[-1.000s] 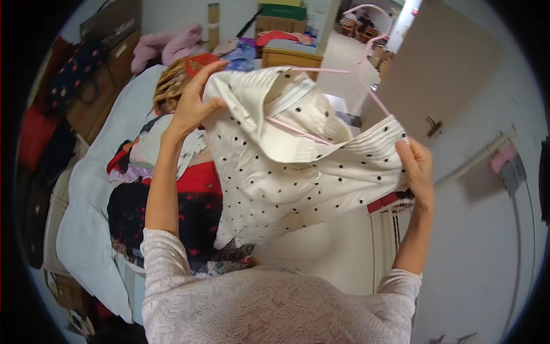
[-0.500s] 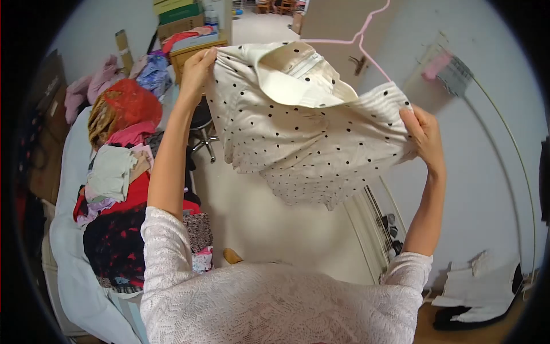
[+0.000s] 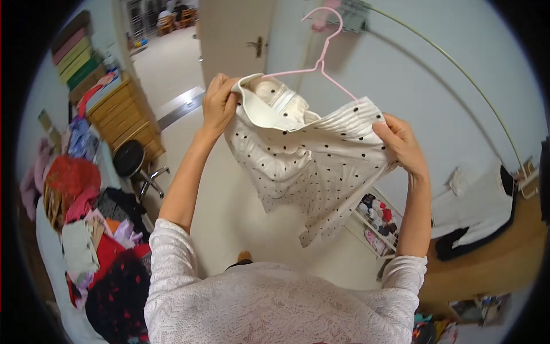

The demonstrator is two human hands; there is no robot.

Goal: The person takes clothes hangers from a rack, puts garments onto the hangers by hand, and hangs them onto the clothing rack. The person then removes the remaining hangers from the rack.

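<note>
A white garment with black dots (image 3: 321, 157) hangs in the air between my hands, its gathered waistband at the top. My left hand (image 3: 220, 106) is closed on the waistband's left end. At the right end, the fingers and thumb of my right hand (image 3: 401, 143) pinch the cloth. A pink hanger (image 3: 322, 63) sits inside the waist opening, with its hook pointing up. Part of its lower frame is hidden by the cloth.
Clothes in a heap (image 3: 109, 252) cover the bed at left. Behind are a black stool (image 3: 129, 159), a wooden drawer chest (image 3: 121, 112) and a door (image 3: 235, 46). At right, a curved rail (image 3: 458, 63), a hanging white top (image 3: 475, 203) and a low rack (image 3: 378, 223) stand near the wall.
The view has turned right, so the bed has shifted left and more of the rail and hanging top shows. The dotted garment and hanger remain held between both hands, now slightly lower.
</note>
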